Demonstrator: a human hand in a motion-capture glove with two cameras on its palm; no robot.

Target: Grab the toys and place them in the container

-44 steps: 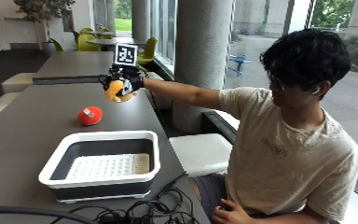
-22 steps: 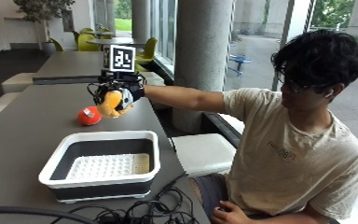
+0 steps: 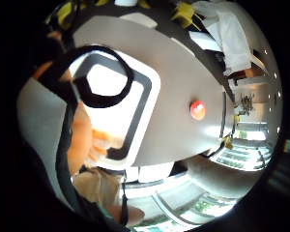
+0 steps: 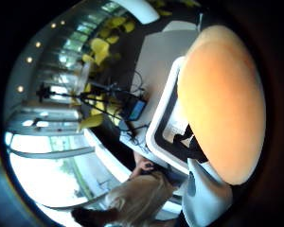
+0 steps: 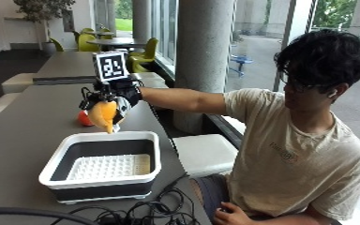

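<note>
Outside view puts my right hand (image 5: 119, 97) at centre left of the frame, its fingers curled round an orange toy (image 5: 103, 116) that hangs above the far rim of the bin (image 5: 100, 164). A red ball (image 5: 84, 119) sits on the counter (image 5: 24, 136) just behind the toy, partly hidden by it.

To finish this step well, I would carry the toy nearer over the bin's white grid floor before letting go, since right now it hangs over the rim and could bounce out onto the counter. I would lower it first, then release.

Little-finger palm view shows what the outside view cannot: the bin (image 3: 150, 92) lies almost straight below the palm, and the ball (image 3: 197, 110) stands well apart from it on bare counter. Thumb-side view is mostly filled by the toy (image 4: 222, 99), with the bin's rim (image 4: 168, 113) beside it.
</note>
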